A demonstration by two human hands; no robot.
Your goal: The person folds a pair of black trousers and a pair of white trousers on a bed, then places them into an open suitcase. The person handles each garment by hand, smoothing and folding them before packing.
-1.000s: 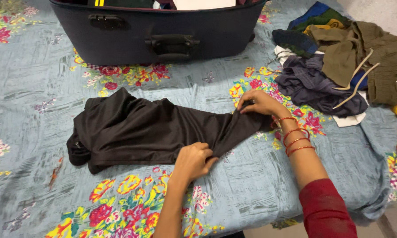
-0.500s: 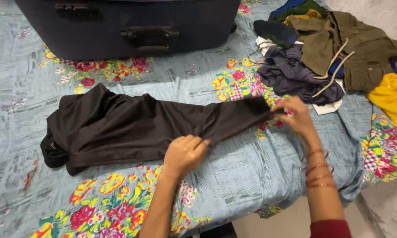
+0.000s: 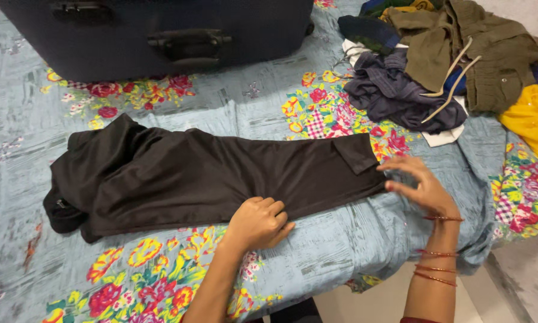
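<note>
Head view: you have one pair of dark brown trousers (image 3: 203, 176) laid lengthwise across the flowered bedsheet (image 3: 341, 251), between the dark suitcase (image 3: 161, 36) behind and the near edge of the bed. Your left hand (image 3: 258, 222) rests curled on the trousers' lower edge, fingers bent over the cloth; whether it pinches the fabric cannot be told. Your right hand (image 3: 421, 186) lies open and flat at the leg end, fingers spread, holding nothing. As a judgement, the trousers are stretched out and mostly smoothed; the waist end at the left looks bunched, and no crosswise fold is made yet. Count: one suitcase, one pair of trousers, one heap of loose clothes (image 3: 454, 66) at upper right, several red bangles (image 3: 436, 263) on your right wrist.
</note>
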